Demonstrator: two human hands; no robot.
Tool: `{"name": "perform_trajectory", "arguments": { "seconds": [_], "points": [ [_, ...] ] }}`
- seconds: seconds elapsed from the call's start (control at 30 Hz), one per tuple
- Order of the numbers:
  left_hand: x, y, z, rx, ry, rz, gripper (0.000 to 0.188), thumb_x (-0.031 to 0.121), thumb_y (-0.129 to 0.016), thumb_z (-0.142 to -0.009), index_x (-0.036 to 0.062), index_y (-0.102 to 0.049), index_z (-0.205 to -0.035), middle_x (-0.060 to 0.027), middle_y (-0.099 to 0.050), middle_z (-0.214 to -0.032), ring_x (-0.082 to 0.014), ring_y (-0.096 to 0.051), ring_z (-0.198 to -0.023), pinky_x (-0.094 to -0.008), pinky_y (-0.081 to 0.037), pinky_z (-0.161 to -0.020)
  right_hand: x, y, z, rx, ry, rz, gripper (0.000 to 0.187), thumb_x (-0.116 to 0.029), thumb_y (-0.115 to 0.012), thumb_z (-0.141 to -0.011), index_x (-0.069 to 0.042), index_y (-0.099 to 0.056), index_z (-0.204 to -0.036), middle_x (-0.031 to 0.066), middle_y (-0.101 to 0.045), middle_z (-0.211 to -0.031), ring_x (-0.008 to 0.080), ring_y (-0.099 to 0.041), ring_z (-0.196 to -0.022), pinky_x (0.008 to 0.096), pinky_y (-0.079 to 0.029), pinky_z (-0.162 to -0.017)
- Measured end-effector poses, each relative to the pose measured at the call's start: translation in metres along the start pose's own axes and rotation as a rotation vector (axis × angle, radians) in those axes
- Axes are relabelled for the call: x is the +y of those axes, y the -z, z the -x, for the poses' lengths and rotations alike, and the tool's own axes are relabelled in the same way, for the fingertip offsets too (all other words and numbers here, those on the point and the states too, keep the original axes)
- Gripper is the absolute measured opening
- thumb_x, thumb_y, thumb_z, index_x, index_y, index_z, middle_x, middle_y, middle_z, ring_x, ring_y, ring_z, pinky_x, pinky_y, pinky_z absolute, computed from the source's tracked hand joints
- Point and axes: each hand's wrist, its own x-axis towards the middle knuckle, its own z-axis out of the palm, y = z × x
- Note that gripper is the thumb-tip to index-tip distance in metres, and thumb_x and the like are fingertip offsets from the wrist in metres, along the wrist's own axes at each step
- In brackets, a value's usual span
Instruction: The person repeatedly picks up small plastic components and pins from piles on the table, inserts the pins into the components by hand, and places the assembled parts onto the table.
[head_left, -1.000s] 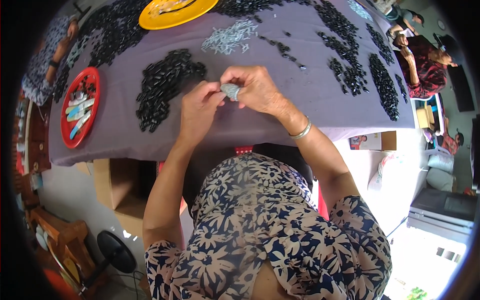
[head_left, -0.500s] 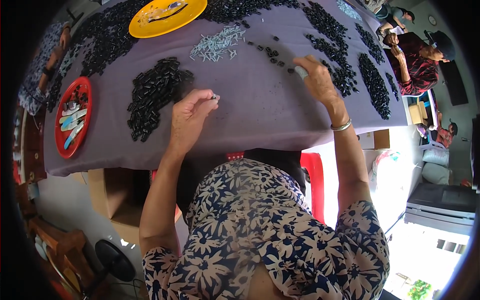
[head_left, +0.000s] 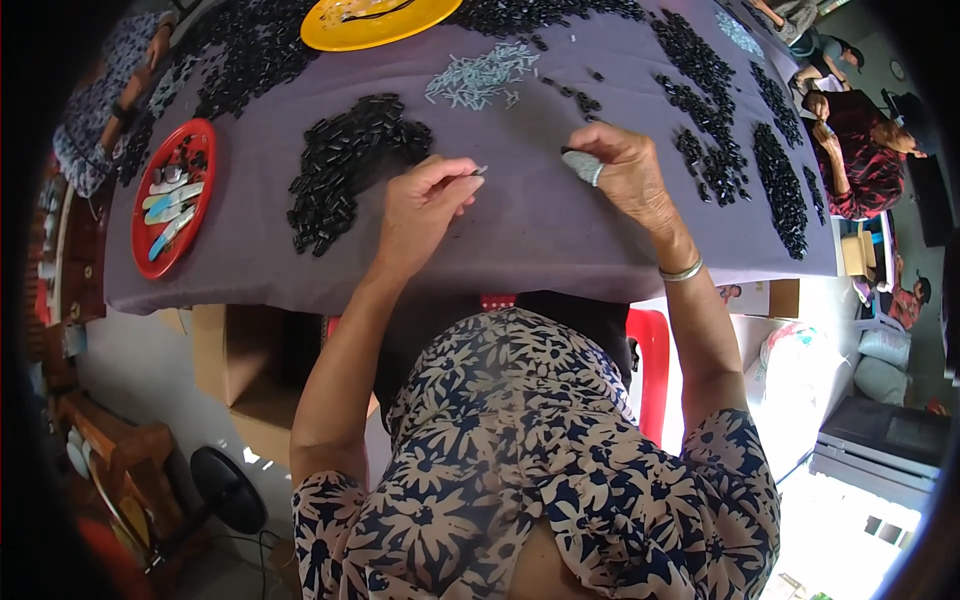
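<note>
My left hand [head_left: 425, 200] pinches a small pale grey piece [head_left: 480, 171] between thumb and forefinger, its tip poking out. A heap of short black tube-like pieces [head_left: 345, 175] spreads just to the left of it. My right hand [head_left: 625, 170] is closed in a pinch too, with a small black piece [head_left: 567, 150] at the fingertips. A pale grey cover [head_left: 583, 168] sits on its thumb, and a silver bangle circles the wrist. Several loose black pieces [head_left: 587, 102] lie beyond the right hand. Thin pale grey sticks [head_left: 480, 77] form a pile between and beyond both hands.
On the left of the purple-grey cloth [head_left: 500, 250] stands a red tray [head_left: 203, 200] with blue-and-white handled tools. A yellow plate [head_left: 430, 24] is at the far side. More black heaps [head_left: 780, 195] line the right. Other people [head_left: 850, 150] sit around the table.
My right hand has come left toward my left hand from the loose black pieces, with a black piece now at its fingertips. My left hand keeps its pinch. The whole view has shifted slightly.
</note>
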Motion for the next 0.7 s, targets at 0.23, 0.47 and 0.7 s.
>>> {"name": "perform_trajectory", "arguments": {
  "seconds": [0.23,0.47,0.7],
  "points": [
    [-0.005,0.001,0.002,-0.003,-0.041,-0.017,0.011,0.005,-0.067,-0.088,0.0003,-0.068,-0.098,-0.0008,-0.062,-0.085,-0.0069,-0.059,-0.072,-0.0213,-0.047,-0.061,-0.032,-0.051,-0.015,-0.214,0.065,-0.354,0.014,0.0,-0.069,-0.087,0.0,-0.065,-0.1,-0.0018,-0.065,-0.093,0.0056,-0.059,-0.085,0.0203,-0.049,-0.079],
    [-0.004,0.003,0.002,-0.005,-0.045,-0.049,0.011,0.006,-0.067,-0.088,0.0017,-0.068,-0.099,-0.0004,-0.063,-0.084,-0.0062,-0.059,-0.072,-0.0213,-0.048,-0.062,-0.05,-0.05,-0.017,-0.17,0.244,-0.041,0.018,0.003,-0.066,-0.086,0.0,-0.065,-0.103,0.0034,-0.066,-0.093,0.0117,-0.063,-0.085,0.0248,-0.052,-0.078],
    [-0.005,0.002,0.002,-0.005,-0.031,-0.038,0.008,0.004,-0.067,-0.088,0.0009,-0.067,-0.096,-0.0003,-0.063,-0.084,-0.0072,-0.06,-0.072,-0.0214,-0.048,-0.061,-0.061,-0.052,-0.021,-0.18,0.304,0.063,0.022,0.011,-0.064,-0.079,-0.001,-0.067,-0.098,0.0073,-0.067,-0.088,0.0156,-0.065,-0.079,0.0269,-0.053,-0.071]
  ]
}}
